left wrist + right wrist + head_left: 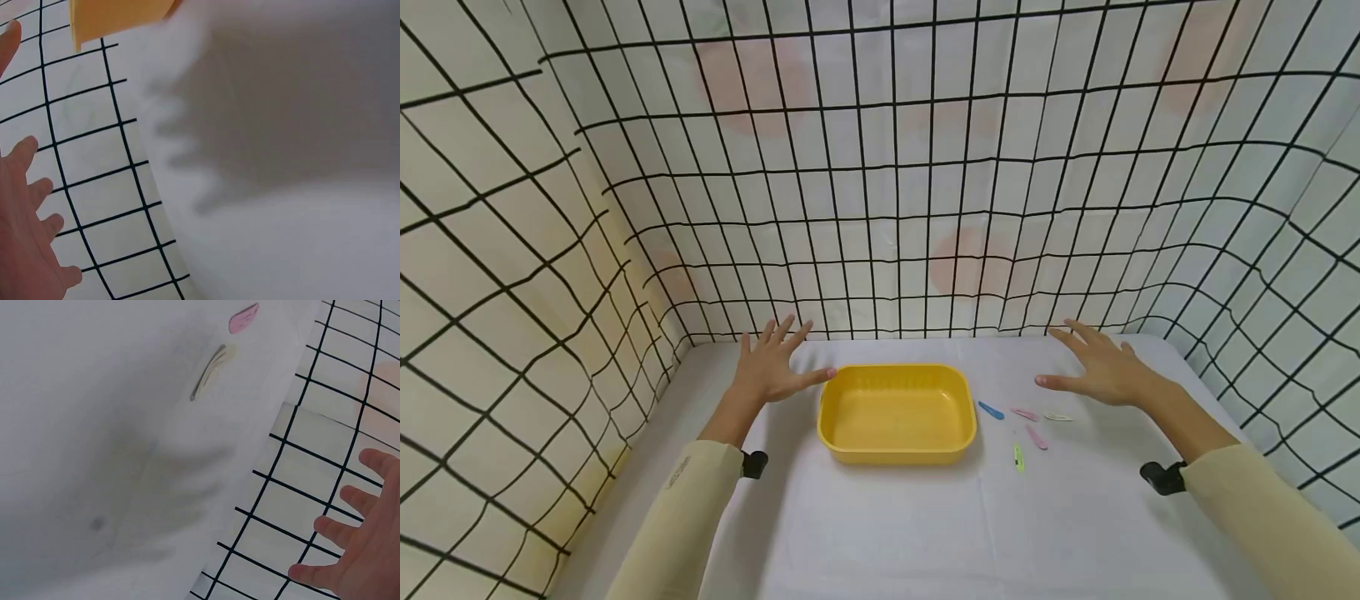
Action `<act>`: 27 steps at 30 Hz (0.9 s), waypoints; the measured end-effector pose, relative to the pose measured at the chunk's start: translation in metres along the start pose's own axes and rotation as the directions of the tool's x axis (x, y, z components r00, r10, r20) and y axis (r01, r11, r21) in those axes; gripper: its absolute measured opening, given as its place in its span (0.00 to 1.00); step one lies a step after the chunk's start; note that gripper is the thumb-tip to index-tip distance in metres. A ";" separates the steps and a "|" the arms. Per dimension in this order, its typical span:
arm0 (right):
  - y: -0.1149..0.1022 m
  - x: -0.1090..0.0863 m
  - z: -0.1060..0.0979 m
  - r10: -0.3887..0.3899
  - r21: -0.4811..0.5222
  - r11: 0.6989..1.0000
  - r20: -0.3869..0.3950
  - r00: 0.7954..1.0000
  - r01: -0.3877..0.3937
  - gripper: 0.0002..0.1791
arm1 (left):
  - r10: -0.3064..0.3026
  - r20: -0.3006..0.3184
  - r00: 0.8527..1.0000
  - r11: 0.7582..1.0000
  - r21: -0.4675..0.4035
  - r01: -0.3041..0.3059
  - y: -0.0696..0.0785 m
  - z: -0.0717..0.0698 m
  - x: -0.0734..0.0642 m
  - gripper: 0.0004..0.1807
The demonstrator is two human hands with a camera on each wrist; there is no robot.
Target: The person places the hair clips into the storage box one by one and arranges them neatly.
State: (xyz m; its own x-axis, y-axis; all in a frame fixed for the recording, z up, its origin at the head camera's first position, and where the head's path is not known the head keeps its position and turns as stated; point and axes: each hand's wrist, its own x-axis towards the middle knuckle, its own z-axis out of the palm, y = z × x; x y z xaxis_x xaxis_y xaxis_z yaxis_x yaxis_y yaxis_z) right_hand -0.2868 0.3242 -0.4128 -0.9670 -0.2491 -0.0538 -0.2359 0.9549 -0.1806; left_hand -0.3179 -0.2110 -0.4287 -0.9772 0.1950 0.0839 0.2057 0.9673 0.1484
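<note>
The yellow tray [897, 457] stands flat on the white cloth [880, 533], btwn the person's two hands. Just to its right lie five small clips: the blue clip [991, 410] is closest to the tray, next comes a pink clip [1024, 413], then the whitish clip [1058, 417] furthest to the right; a second pink clip [1037, 437] and the green clip [1018, 457] lie nearer to the person. The L hand [772, 367] hovers by the tray's far left corner, w/ fingers straight and spread, thumb pointing at the rim; whether it touches, I cannot tell. The R hand [1105, 367] is also above the cloth, beyond the clips and to their right, fingers spread, thumb pointing inward. Both arms wear beige sleeves [685, 508], w/ a black device [1163, 478] at each wrist. Behind, and on both sides, stands a black net [892, 104] before a white backdrop w/ faint peach spots.
</note>
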 end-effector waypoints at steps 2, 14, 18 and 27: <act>0.002 -0.004 0.003 -0.017 0.000 1.000 -0.011 1.000 0.017 0.57 | 0.006 0.004 1.000 1.000 0.002 -0.006 0.000 0.002 -0.004 0.59; 0.009 -0.025 0.027 -0.069 0.083 0.994 -0.022 0.997 0.071 0.54 | 0.018 0.007 1.000 0.965 -0.262 -0.016 0.006 0.023 -0.026 0.53; 0.010 -0.029 0.035 -0.067 0.107 0.992 -0.028 0.997 0.069 0.54 | -0.015 0.018 1.000 0.923 -0.383 0.021 0.010 0.032 -0.033 0.52; 0.012 -0.035 0.057 -0.057 0.172 0.983 -0.050 0.997 0.065 0.51 | -0.039 -0.010 0.999 0.852 -0.523 0.028 0.022 0.050 -0.046 0.48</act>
State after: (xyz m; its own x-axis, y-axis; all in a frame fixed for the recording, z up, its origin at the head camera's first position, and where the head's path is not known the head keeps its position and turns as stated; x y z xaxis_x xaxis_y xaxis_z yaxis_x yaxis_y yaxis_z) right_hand -0.2504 0.3355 -0.4690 -0.9556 -0.2945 0.0059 -0.2778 0.8945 -0.3502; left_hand -0.2707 -0.1911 -0.4790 -0.9840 0.1553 0.0878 0.1750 0.7443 0.6445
